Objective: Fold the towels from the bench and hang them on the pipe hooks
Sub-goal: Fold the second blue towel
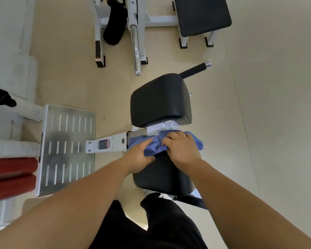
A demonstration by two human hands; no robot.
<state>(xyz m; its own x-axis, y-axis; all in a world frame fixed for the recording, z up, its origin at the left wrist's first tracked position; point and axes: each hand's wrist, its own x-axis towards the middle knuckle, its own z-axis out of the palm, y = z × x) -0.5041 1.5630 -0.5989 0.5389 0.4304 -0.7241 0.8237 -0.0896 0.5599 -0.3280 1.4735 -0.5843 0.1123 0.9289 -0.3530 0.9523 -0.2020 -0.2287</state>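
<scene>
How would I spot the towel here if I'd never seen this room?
Find the black padded bench mid-floor. Where its two pads meet, both hands press on a bunched cloth: that is the towel. It is the only blue thing here.

The floor (258, 87) is pale beige and smooth, evenly lit with soft shadows. Beyond the hands stands a black padded seat (160, 101) on a white frame, a black-gripped handle (194, 70) sticking out behind it. Farther off, a white machine frame (99, 33) carries a chrome bar (136, 47), and a second black padded bench (202, 15) stands on white legs with black feet. Left of the hands lies a slotted metal footplate (66, 148), scuffed dark in the middle. Two red pads (11, 175) sit at the left edge, beside white upholstered shapes (7, 51).
</scene>
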